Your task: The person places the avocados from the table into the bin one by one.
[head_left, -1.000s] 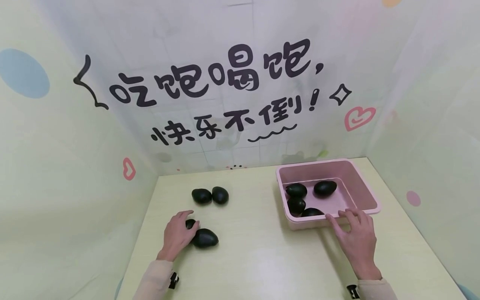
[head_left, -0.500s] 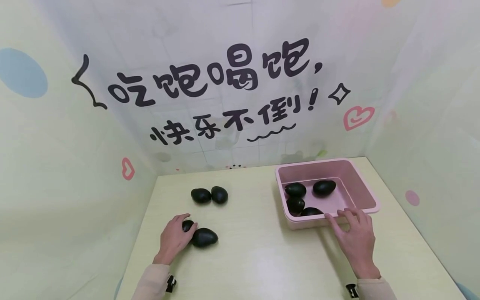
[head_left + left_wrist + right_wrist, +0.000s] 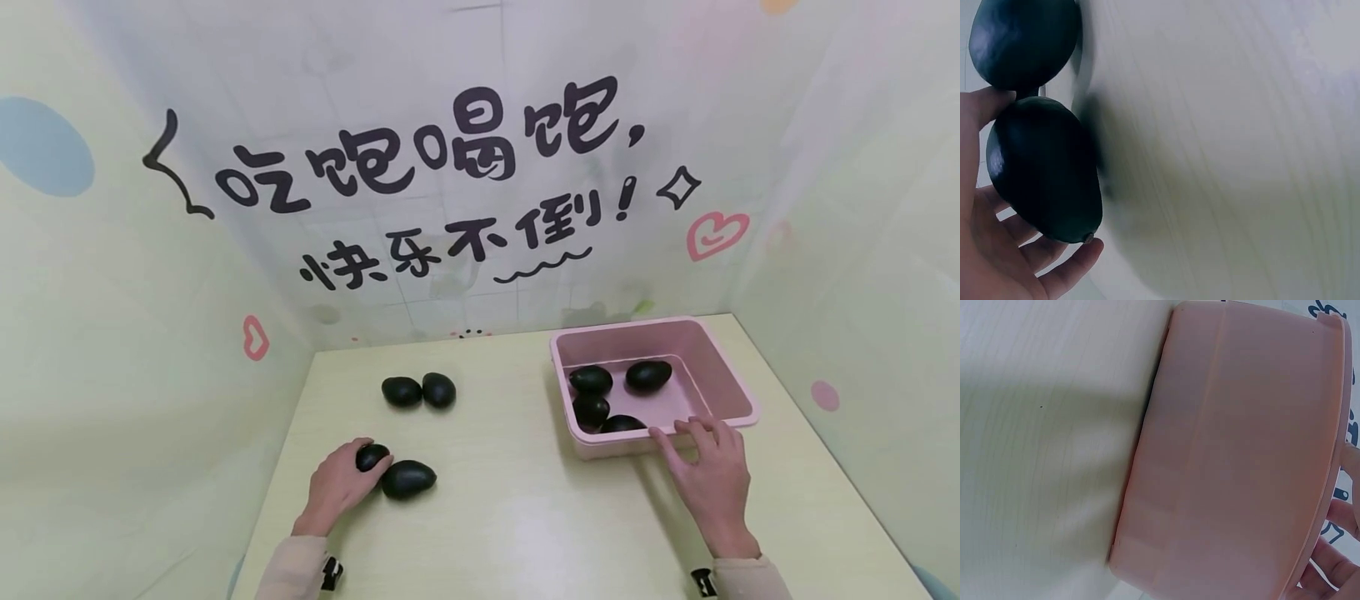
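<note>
In the head view my left hand (image 3: 341, 483) holds a dark avocado (image 3: 371, 457) between thumb and fingers. The left wrist view shows the fingers curled round this avocado (image 3: 1047, 169), stem end toward the fingertips. A second avocado (image 3: 408, 480) lies right beside it, close to the thumb; that avocado (image 3: 1022, 40) is at the top of the left wrist view. My right hand (image 3: 712, 483) grips the near rim of a pink plastic bin (image 3: 731, 375), thumb and fingertips on the edge. Its outer wall (image 3: 1247, 450) fills much of the right wrist view.
Two more avocados, one (image 3: 402, 392) touching the other (image 3: 439, 390), lie farther back on the pale wooden table (image 3: 510, 500). Several avocados (image 3: 649, 377) sit inside the bin, mostly on its left side. Printed fabric walls (image 3: 525, 308) enclose the table at back and sides.
My left hand has moved a little left and toward me, and the avocado in it has shifted the same way. My right hand and the bin stay put.
</note>
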`<state>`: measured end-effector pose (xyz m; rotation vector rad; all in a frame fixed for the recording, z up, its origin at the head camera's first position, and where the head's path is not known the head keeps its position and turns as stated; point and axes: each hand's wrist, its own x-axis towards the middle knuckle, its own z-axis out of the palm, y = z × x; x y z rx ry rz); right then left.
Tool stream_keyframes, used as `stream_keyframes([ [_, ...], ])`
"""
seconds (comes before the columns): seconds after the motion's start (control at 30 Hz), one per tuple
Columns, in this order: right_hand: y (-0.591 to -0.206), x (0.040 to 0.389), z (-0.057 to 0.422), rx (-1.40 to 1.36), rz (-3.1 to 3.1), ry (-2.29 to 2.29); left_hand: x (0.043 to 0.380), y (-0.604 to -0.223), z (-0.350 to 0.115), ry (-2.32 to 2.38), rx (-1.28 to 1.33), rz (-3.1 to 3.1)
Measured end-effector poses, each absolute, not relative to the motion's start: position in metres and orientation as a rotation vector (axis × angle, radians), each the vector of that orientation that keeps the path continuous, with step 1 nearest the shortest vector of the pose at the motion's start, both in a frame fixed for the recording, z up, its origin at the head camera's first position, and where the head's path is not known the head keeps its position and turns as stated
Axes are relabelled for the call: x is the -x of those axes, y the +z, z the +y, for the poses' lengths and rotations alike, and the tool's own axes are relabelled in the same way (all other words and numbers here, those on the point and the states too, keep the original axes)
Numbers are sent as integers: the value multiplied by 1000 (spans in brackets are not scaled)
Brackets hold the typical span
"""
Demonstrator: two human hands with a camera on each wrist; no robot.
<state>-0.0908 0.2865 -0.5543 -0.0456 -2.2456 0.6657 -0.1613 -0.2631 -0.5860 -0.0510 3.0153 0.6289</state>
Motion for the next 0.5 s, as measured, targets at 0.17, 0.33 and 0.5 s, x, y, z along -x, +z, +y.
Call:
stream_keyframes([
  [0.17,-554,91,286,54,-2254,673,162,-584,-264,632,40,3016],
  [0.33,-554,91,286,51,-2256,669,163,-582,-266,631,38,3033],
  [0.5,-553,91,286,57,-2254,669,166,-577,-266,652,46,3049],
])
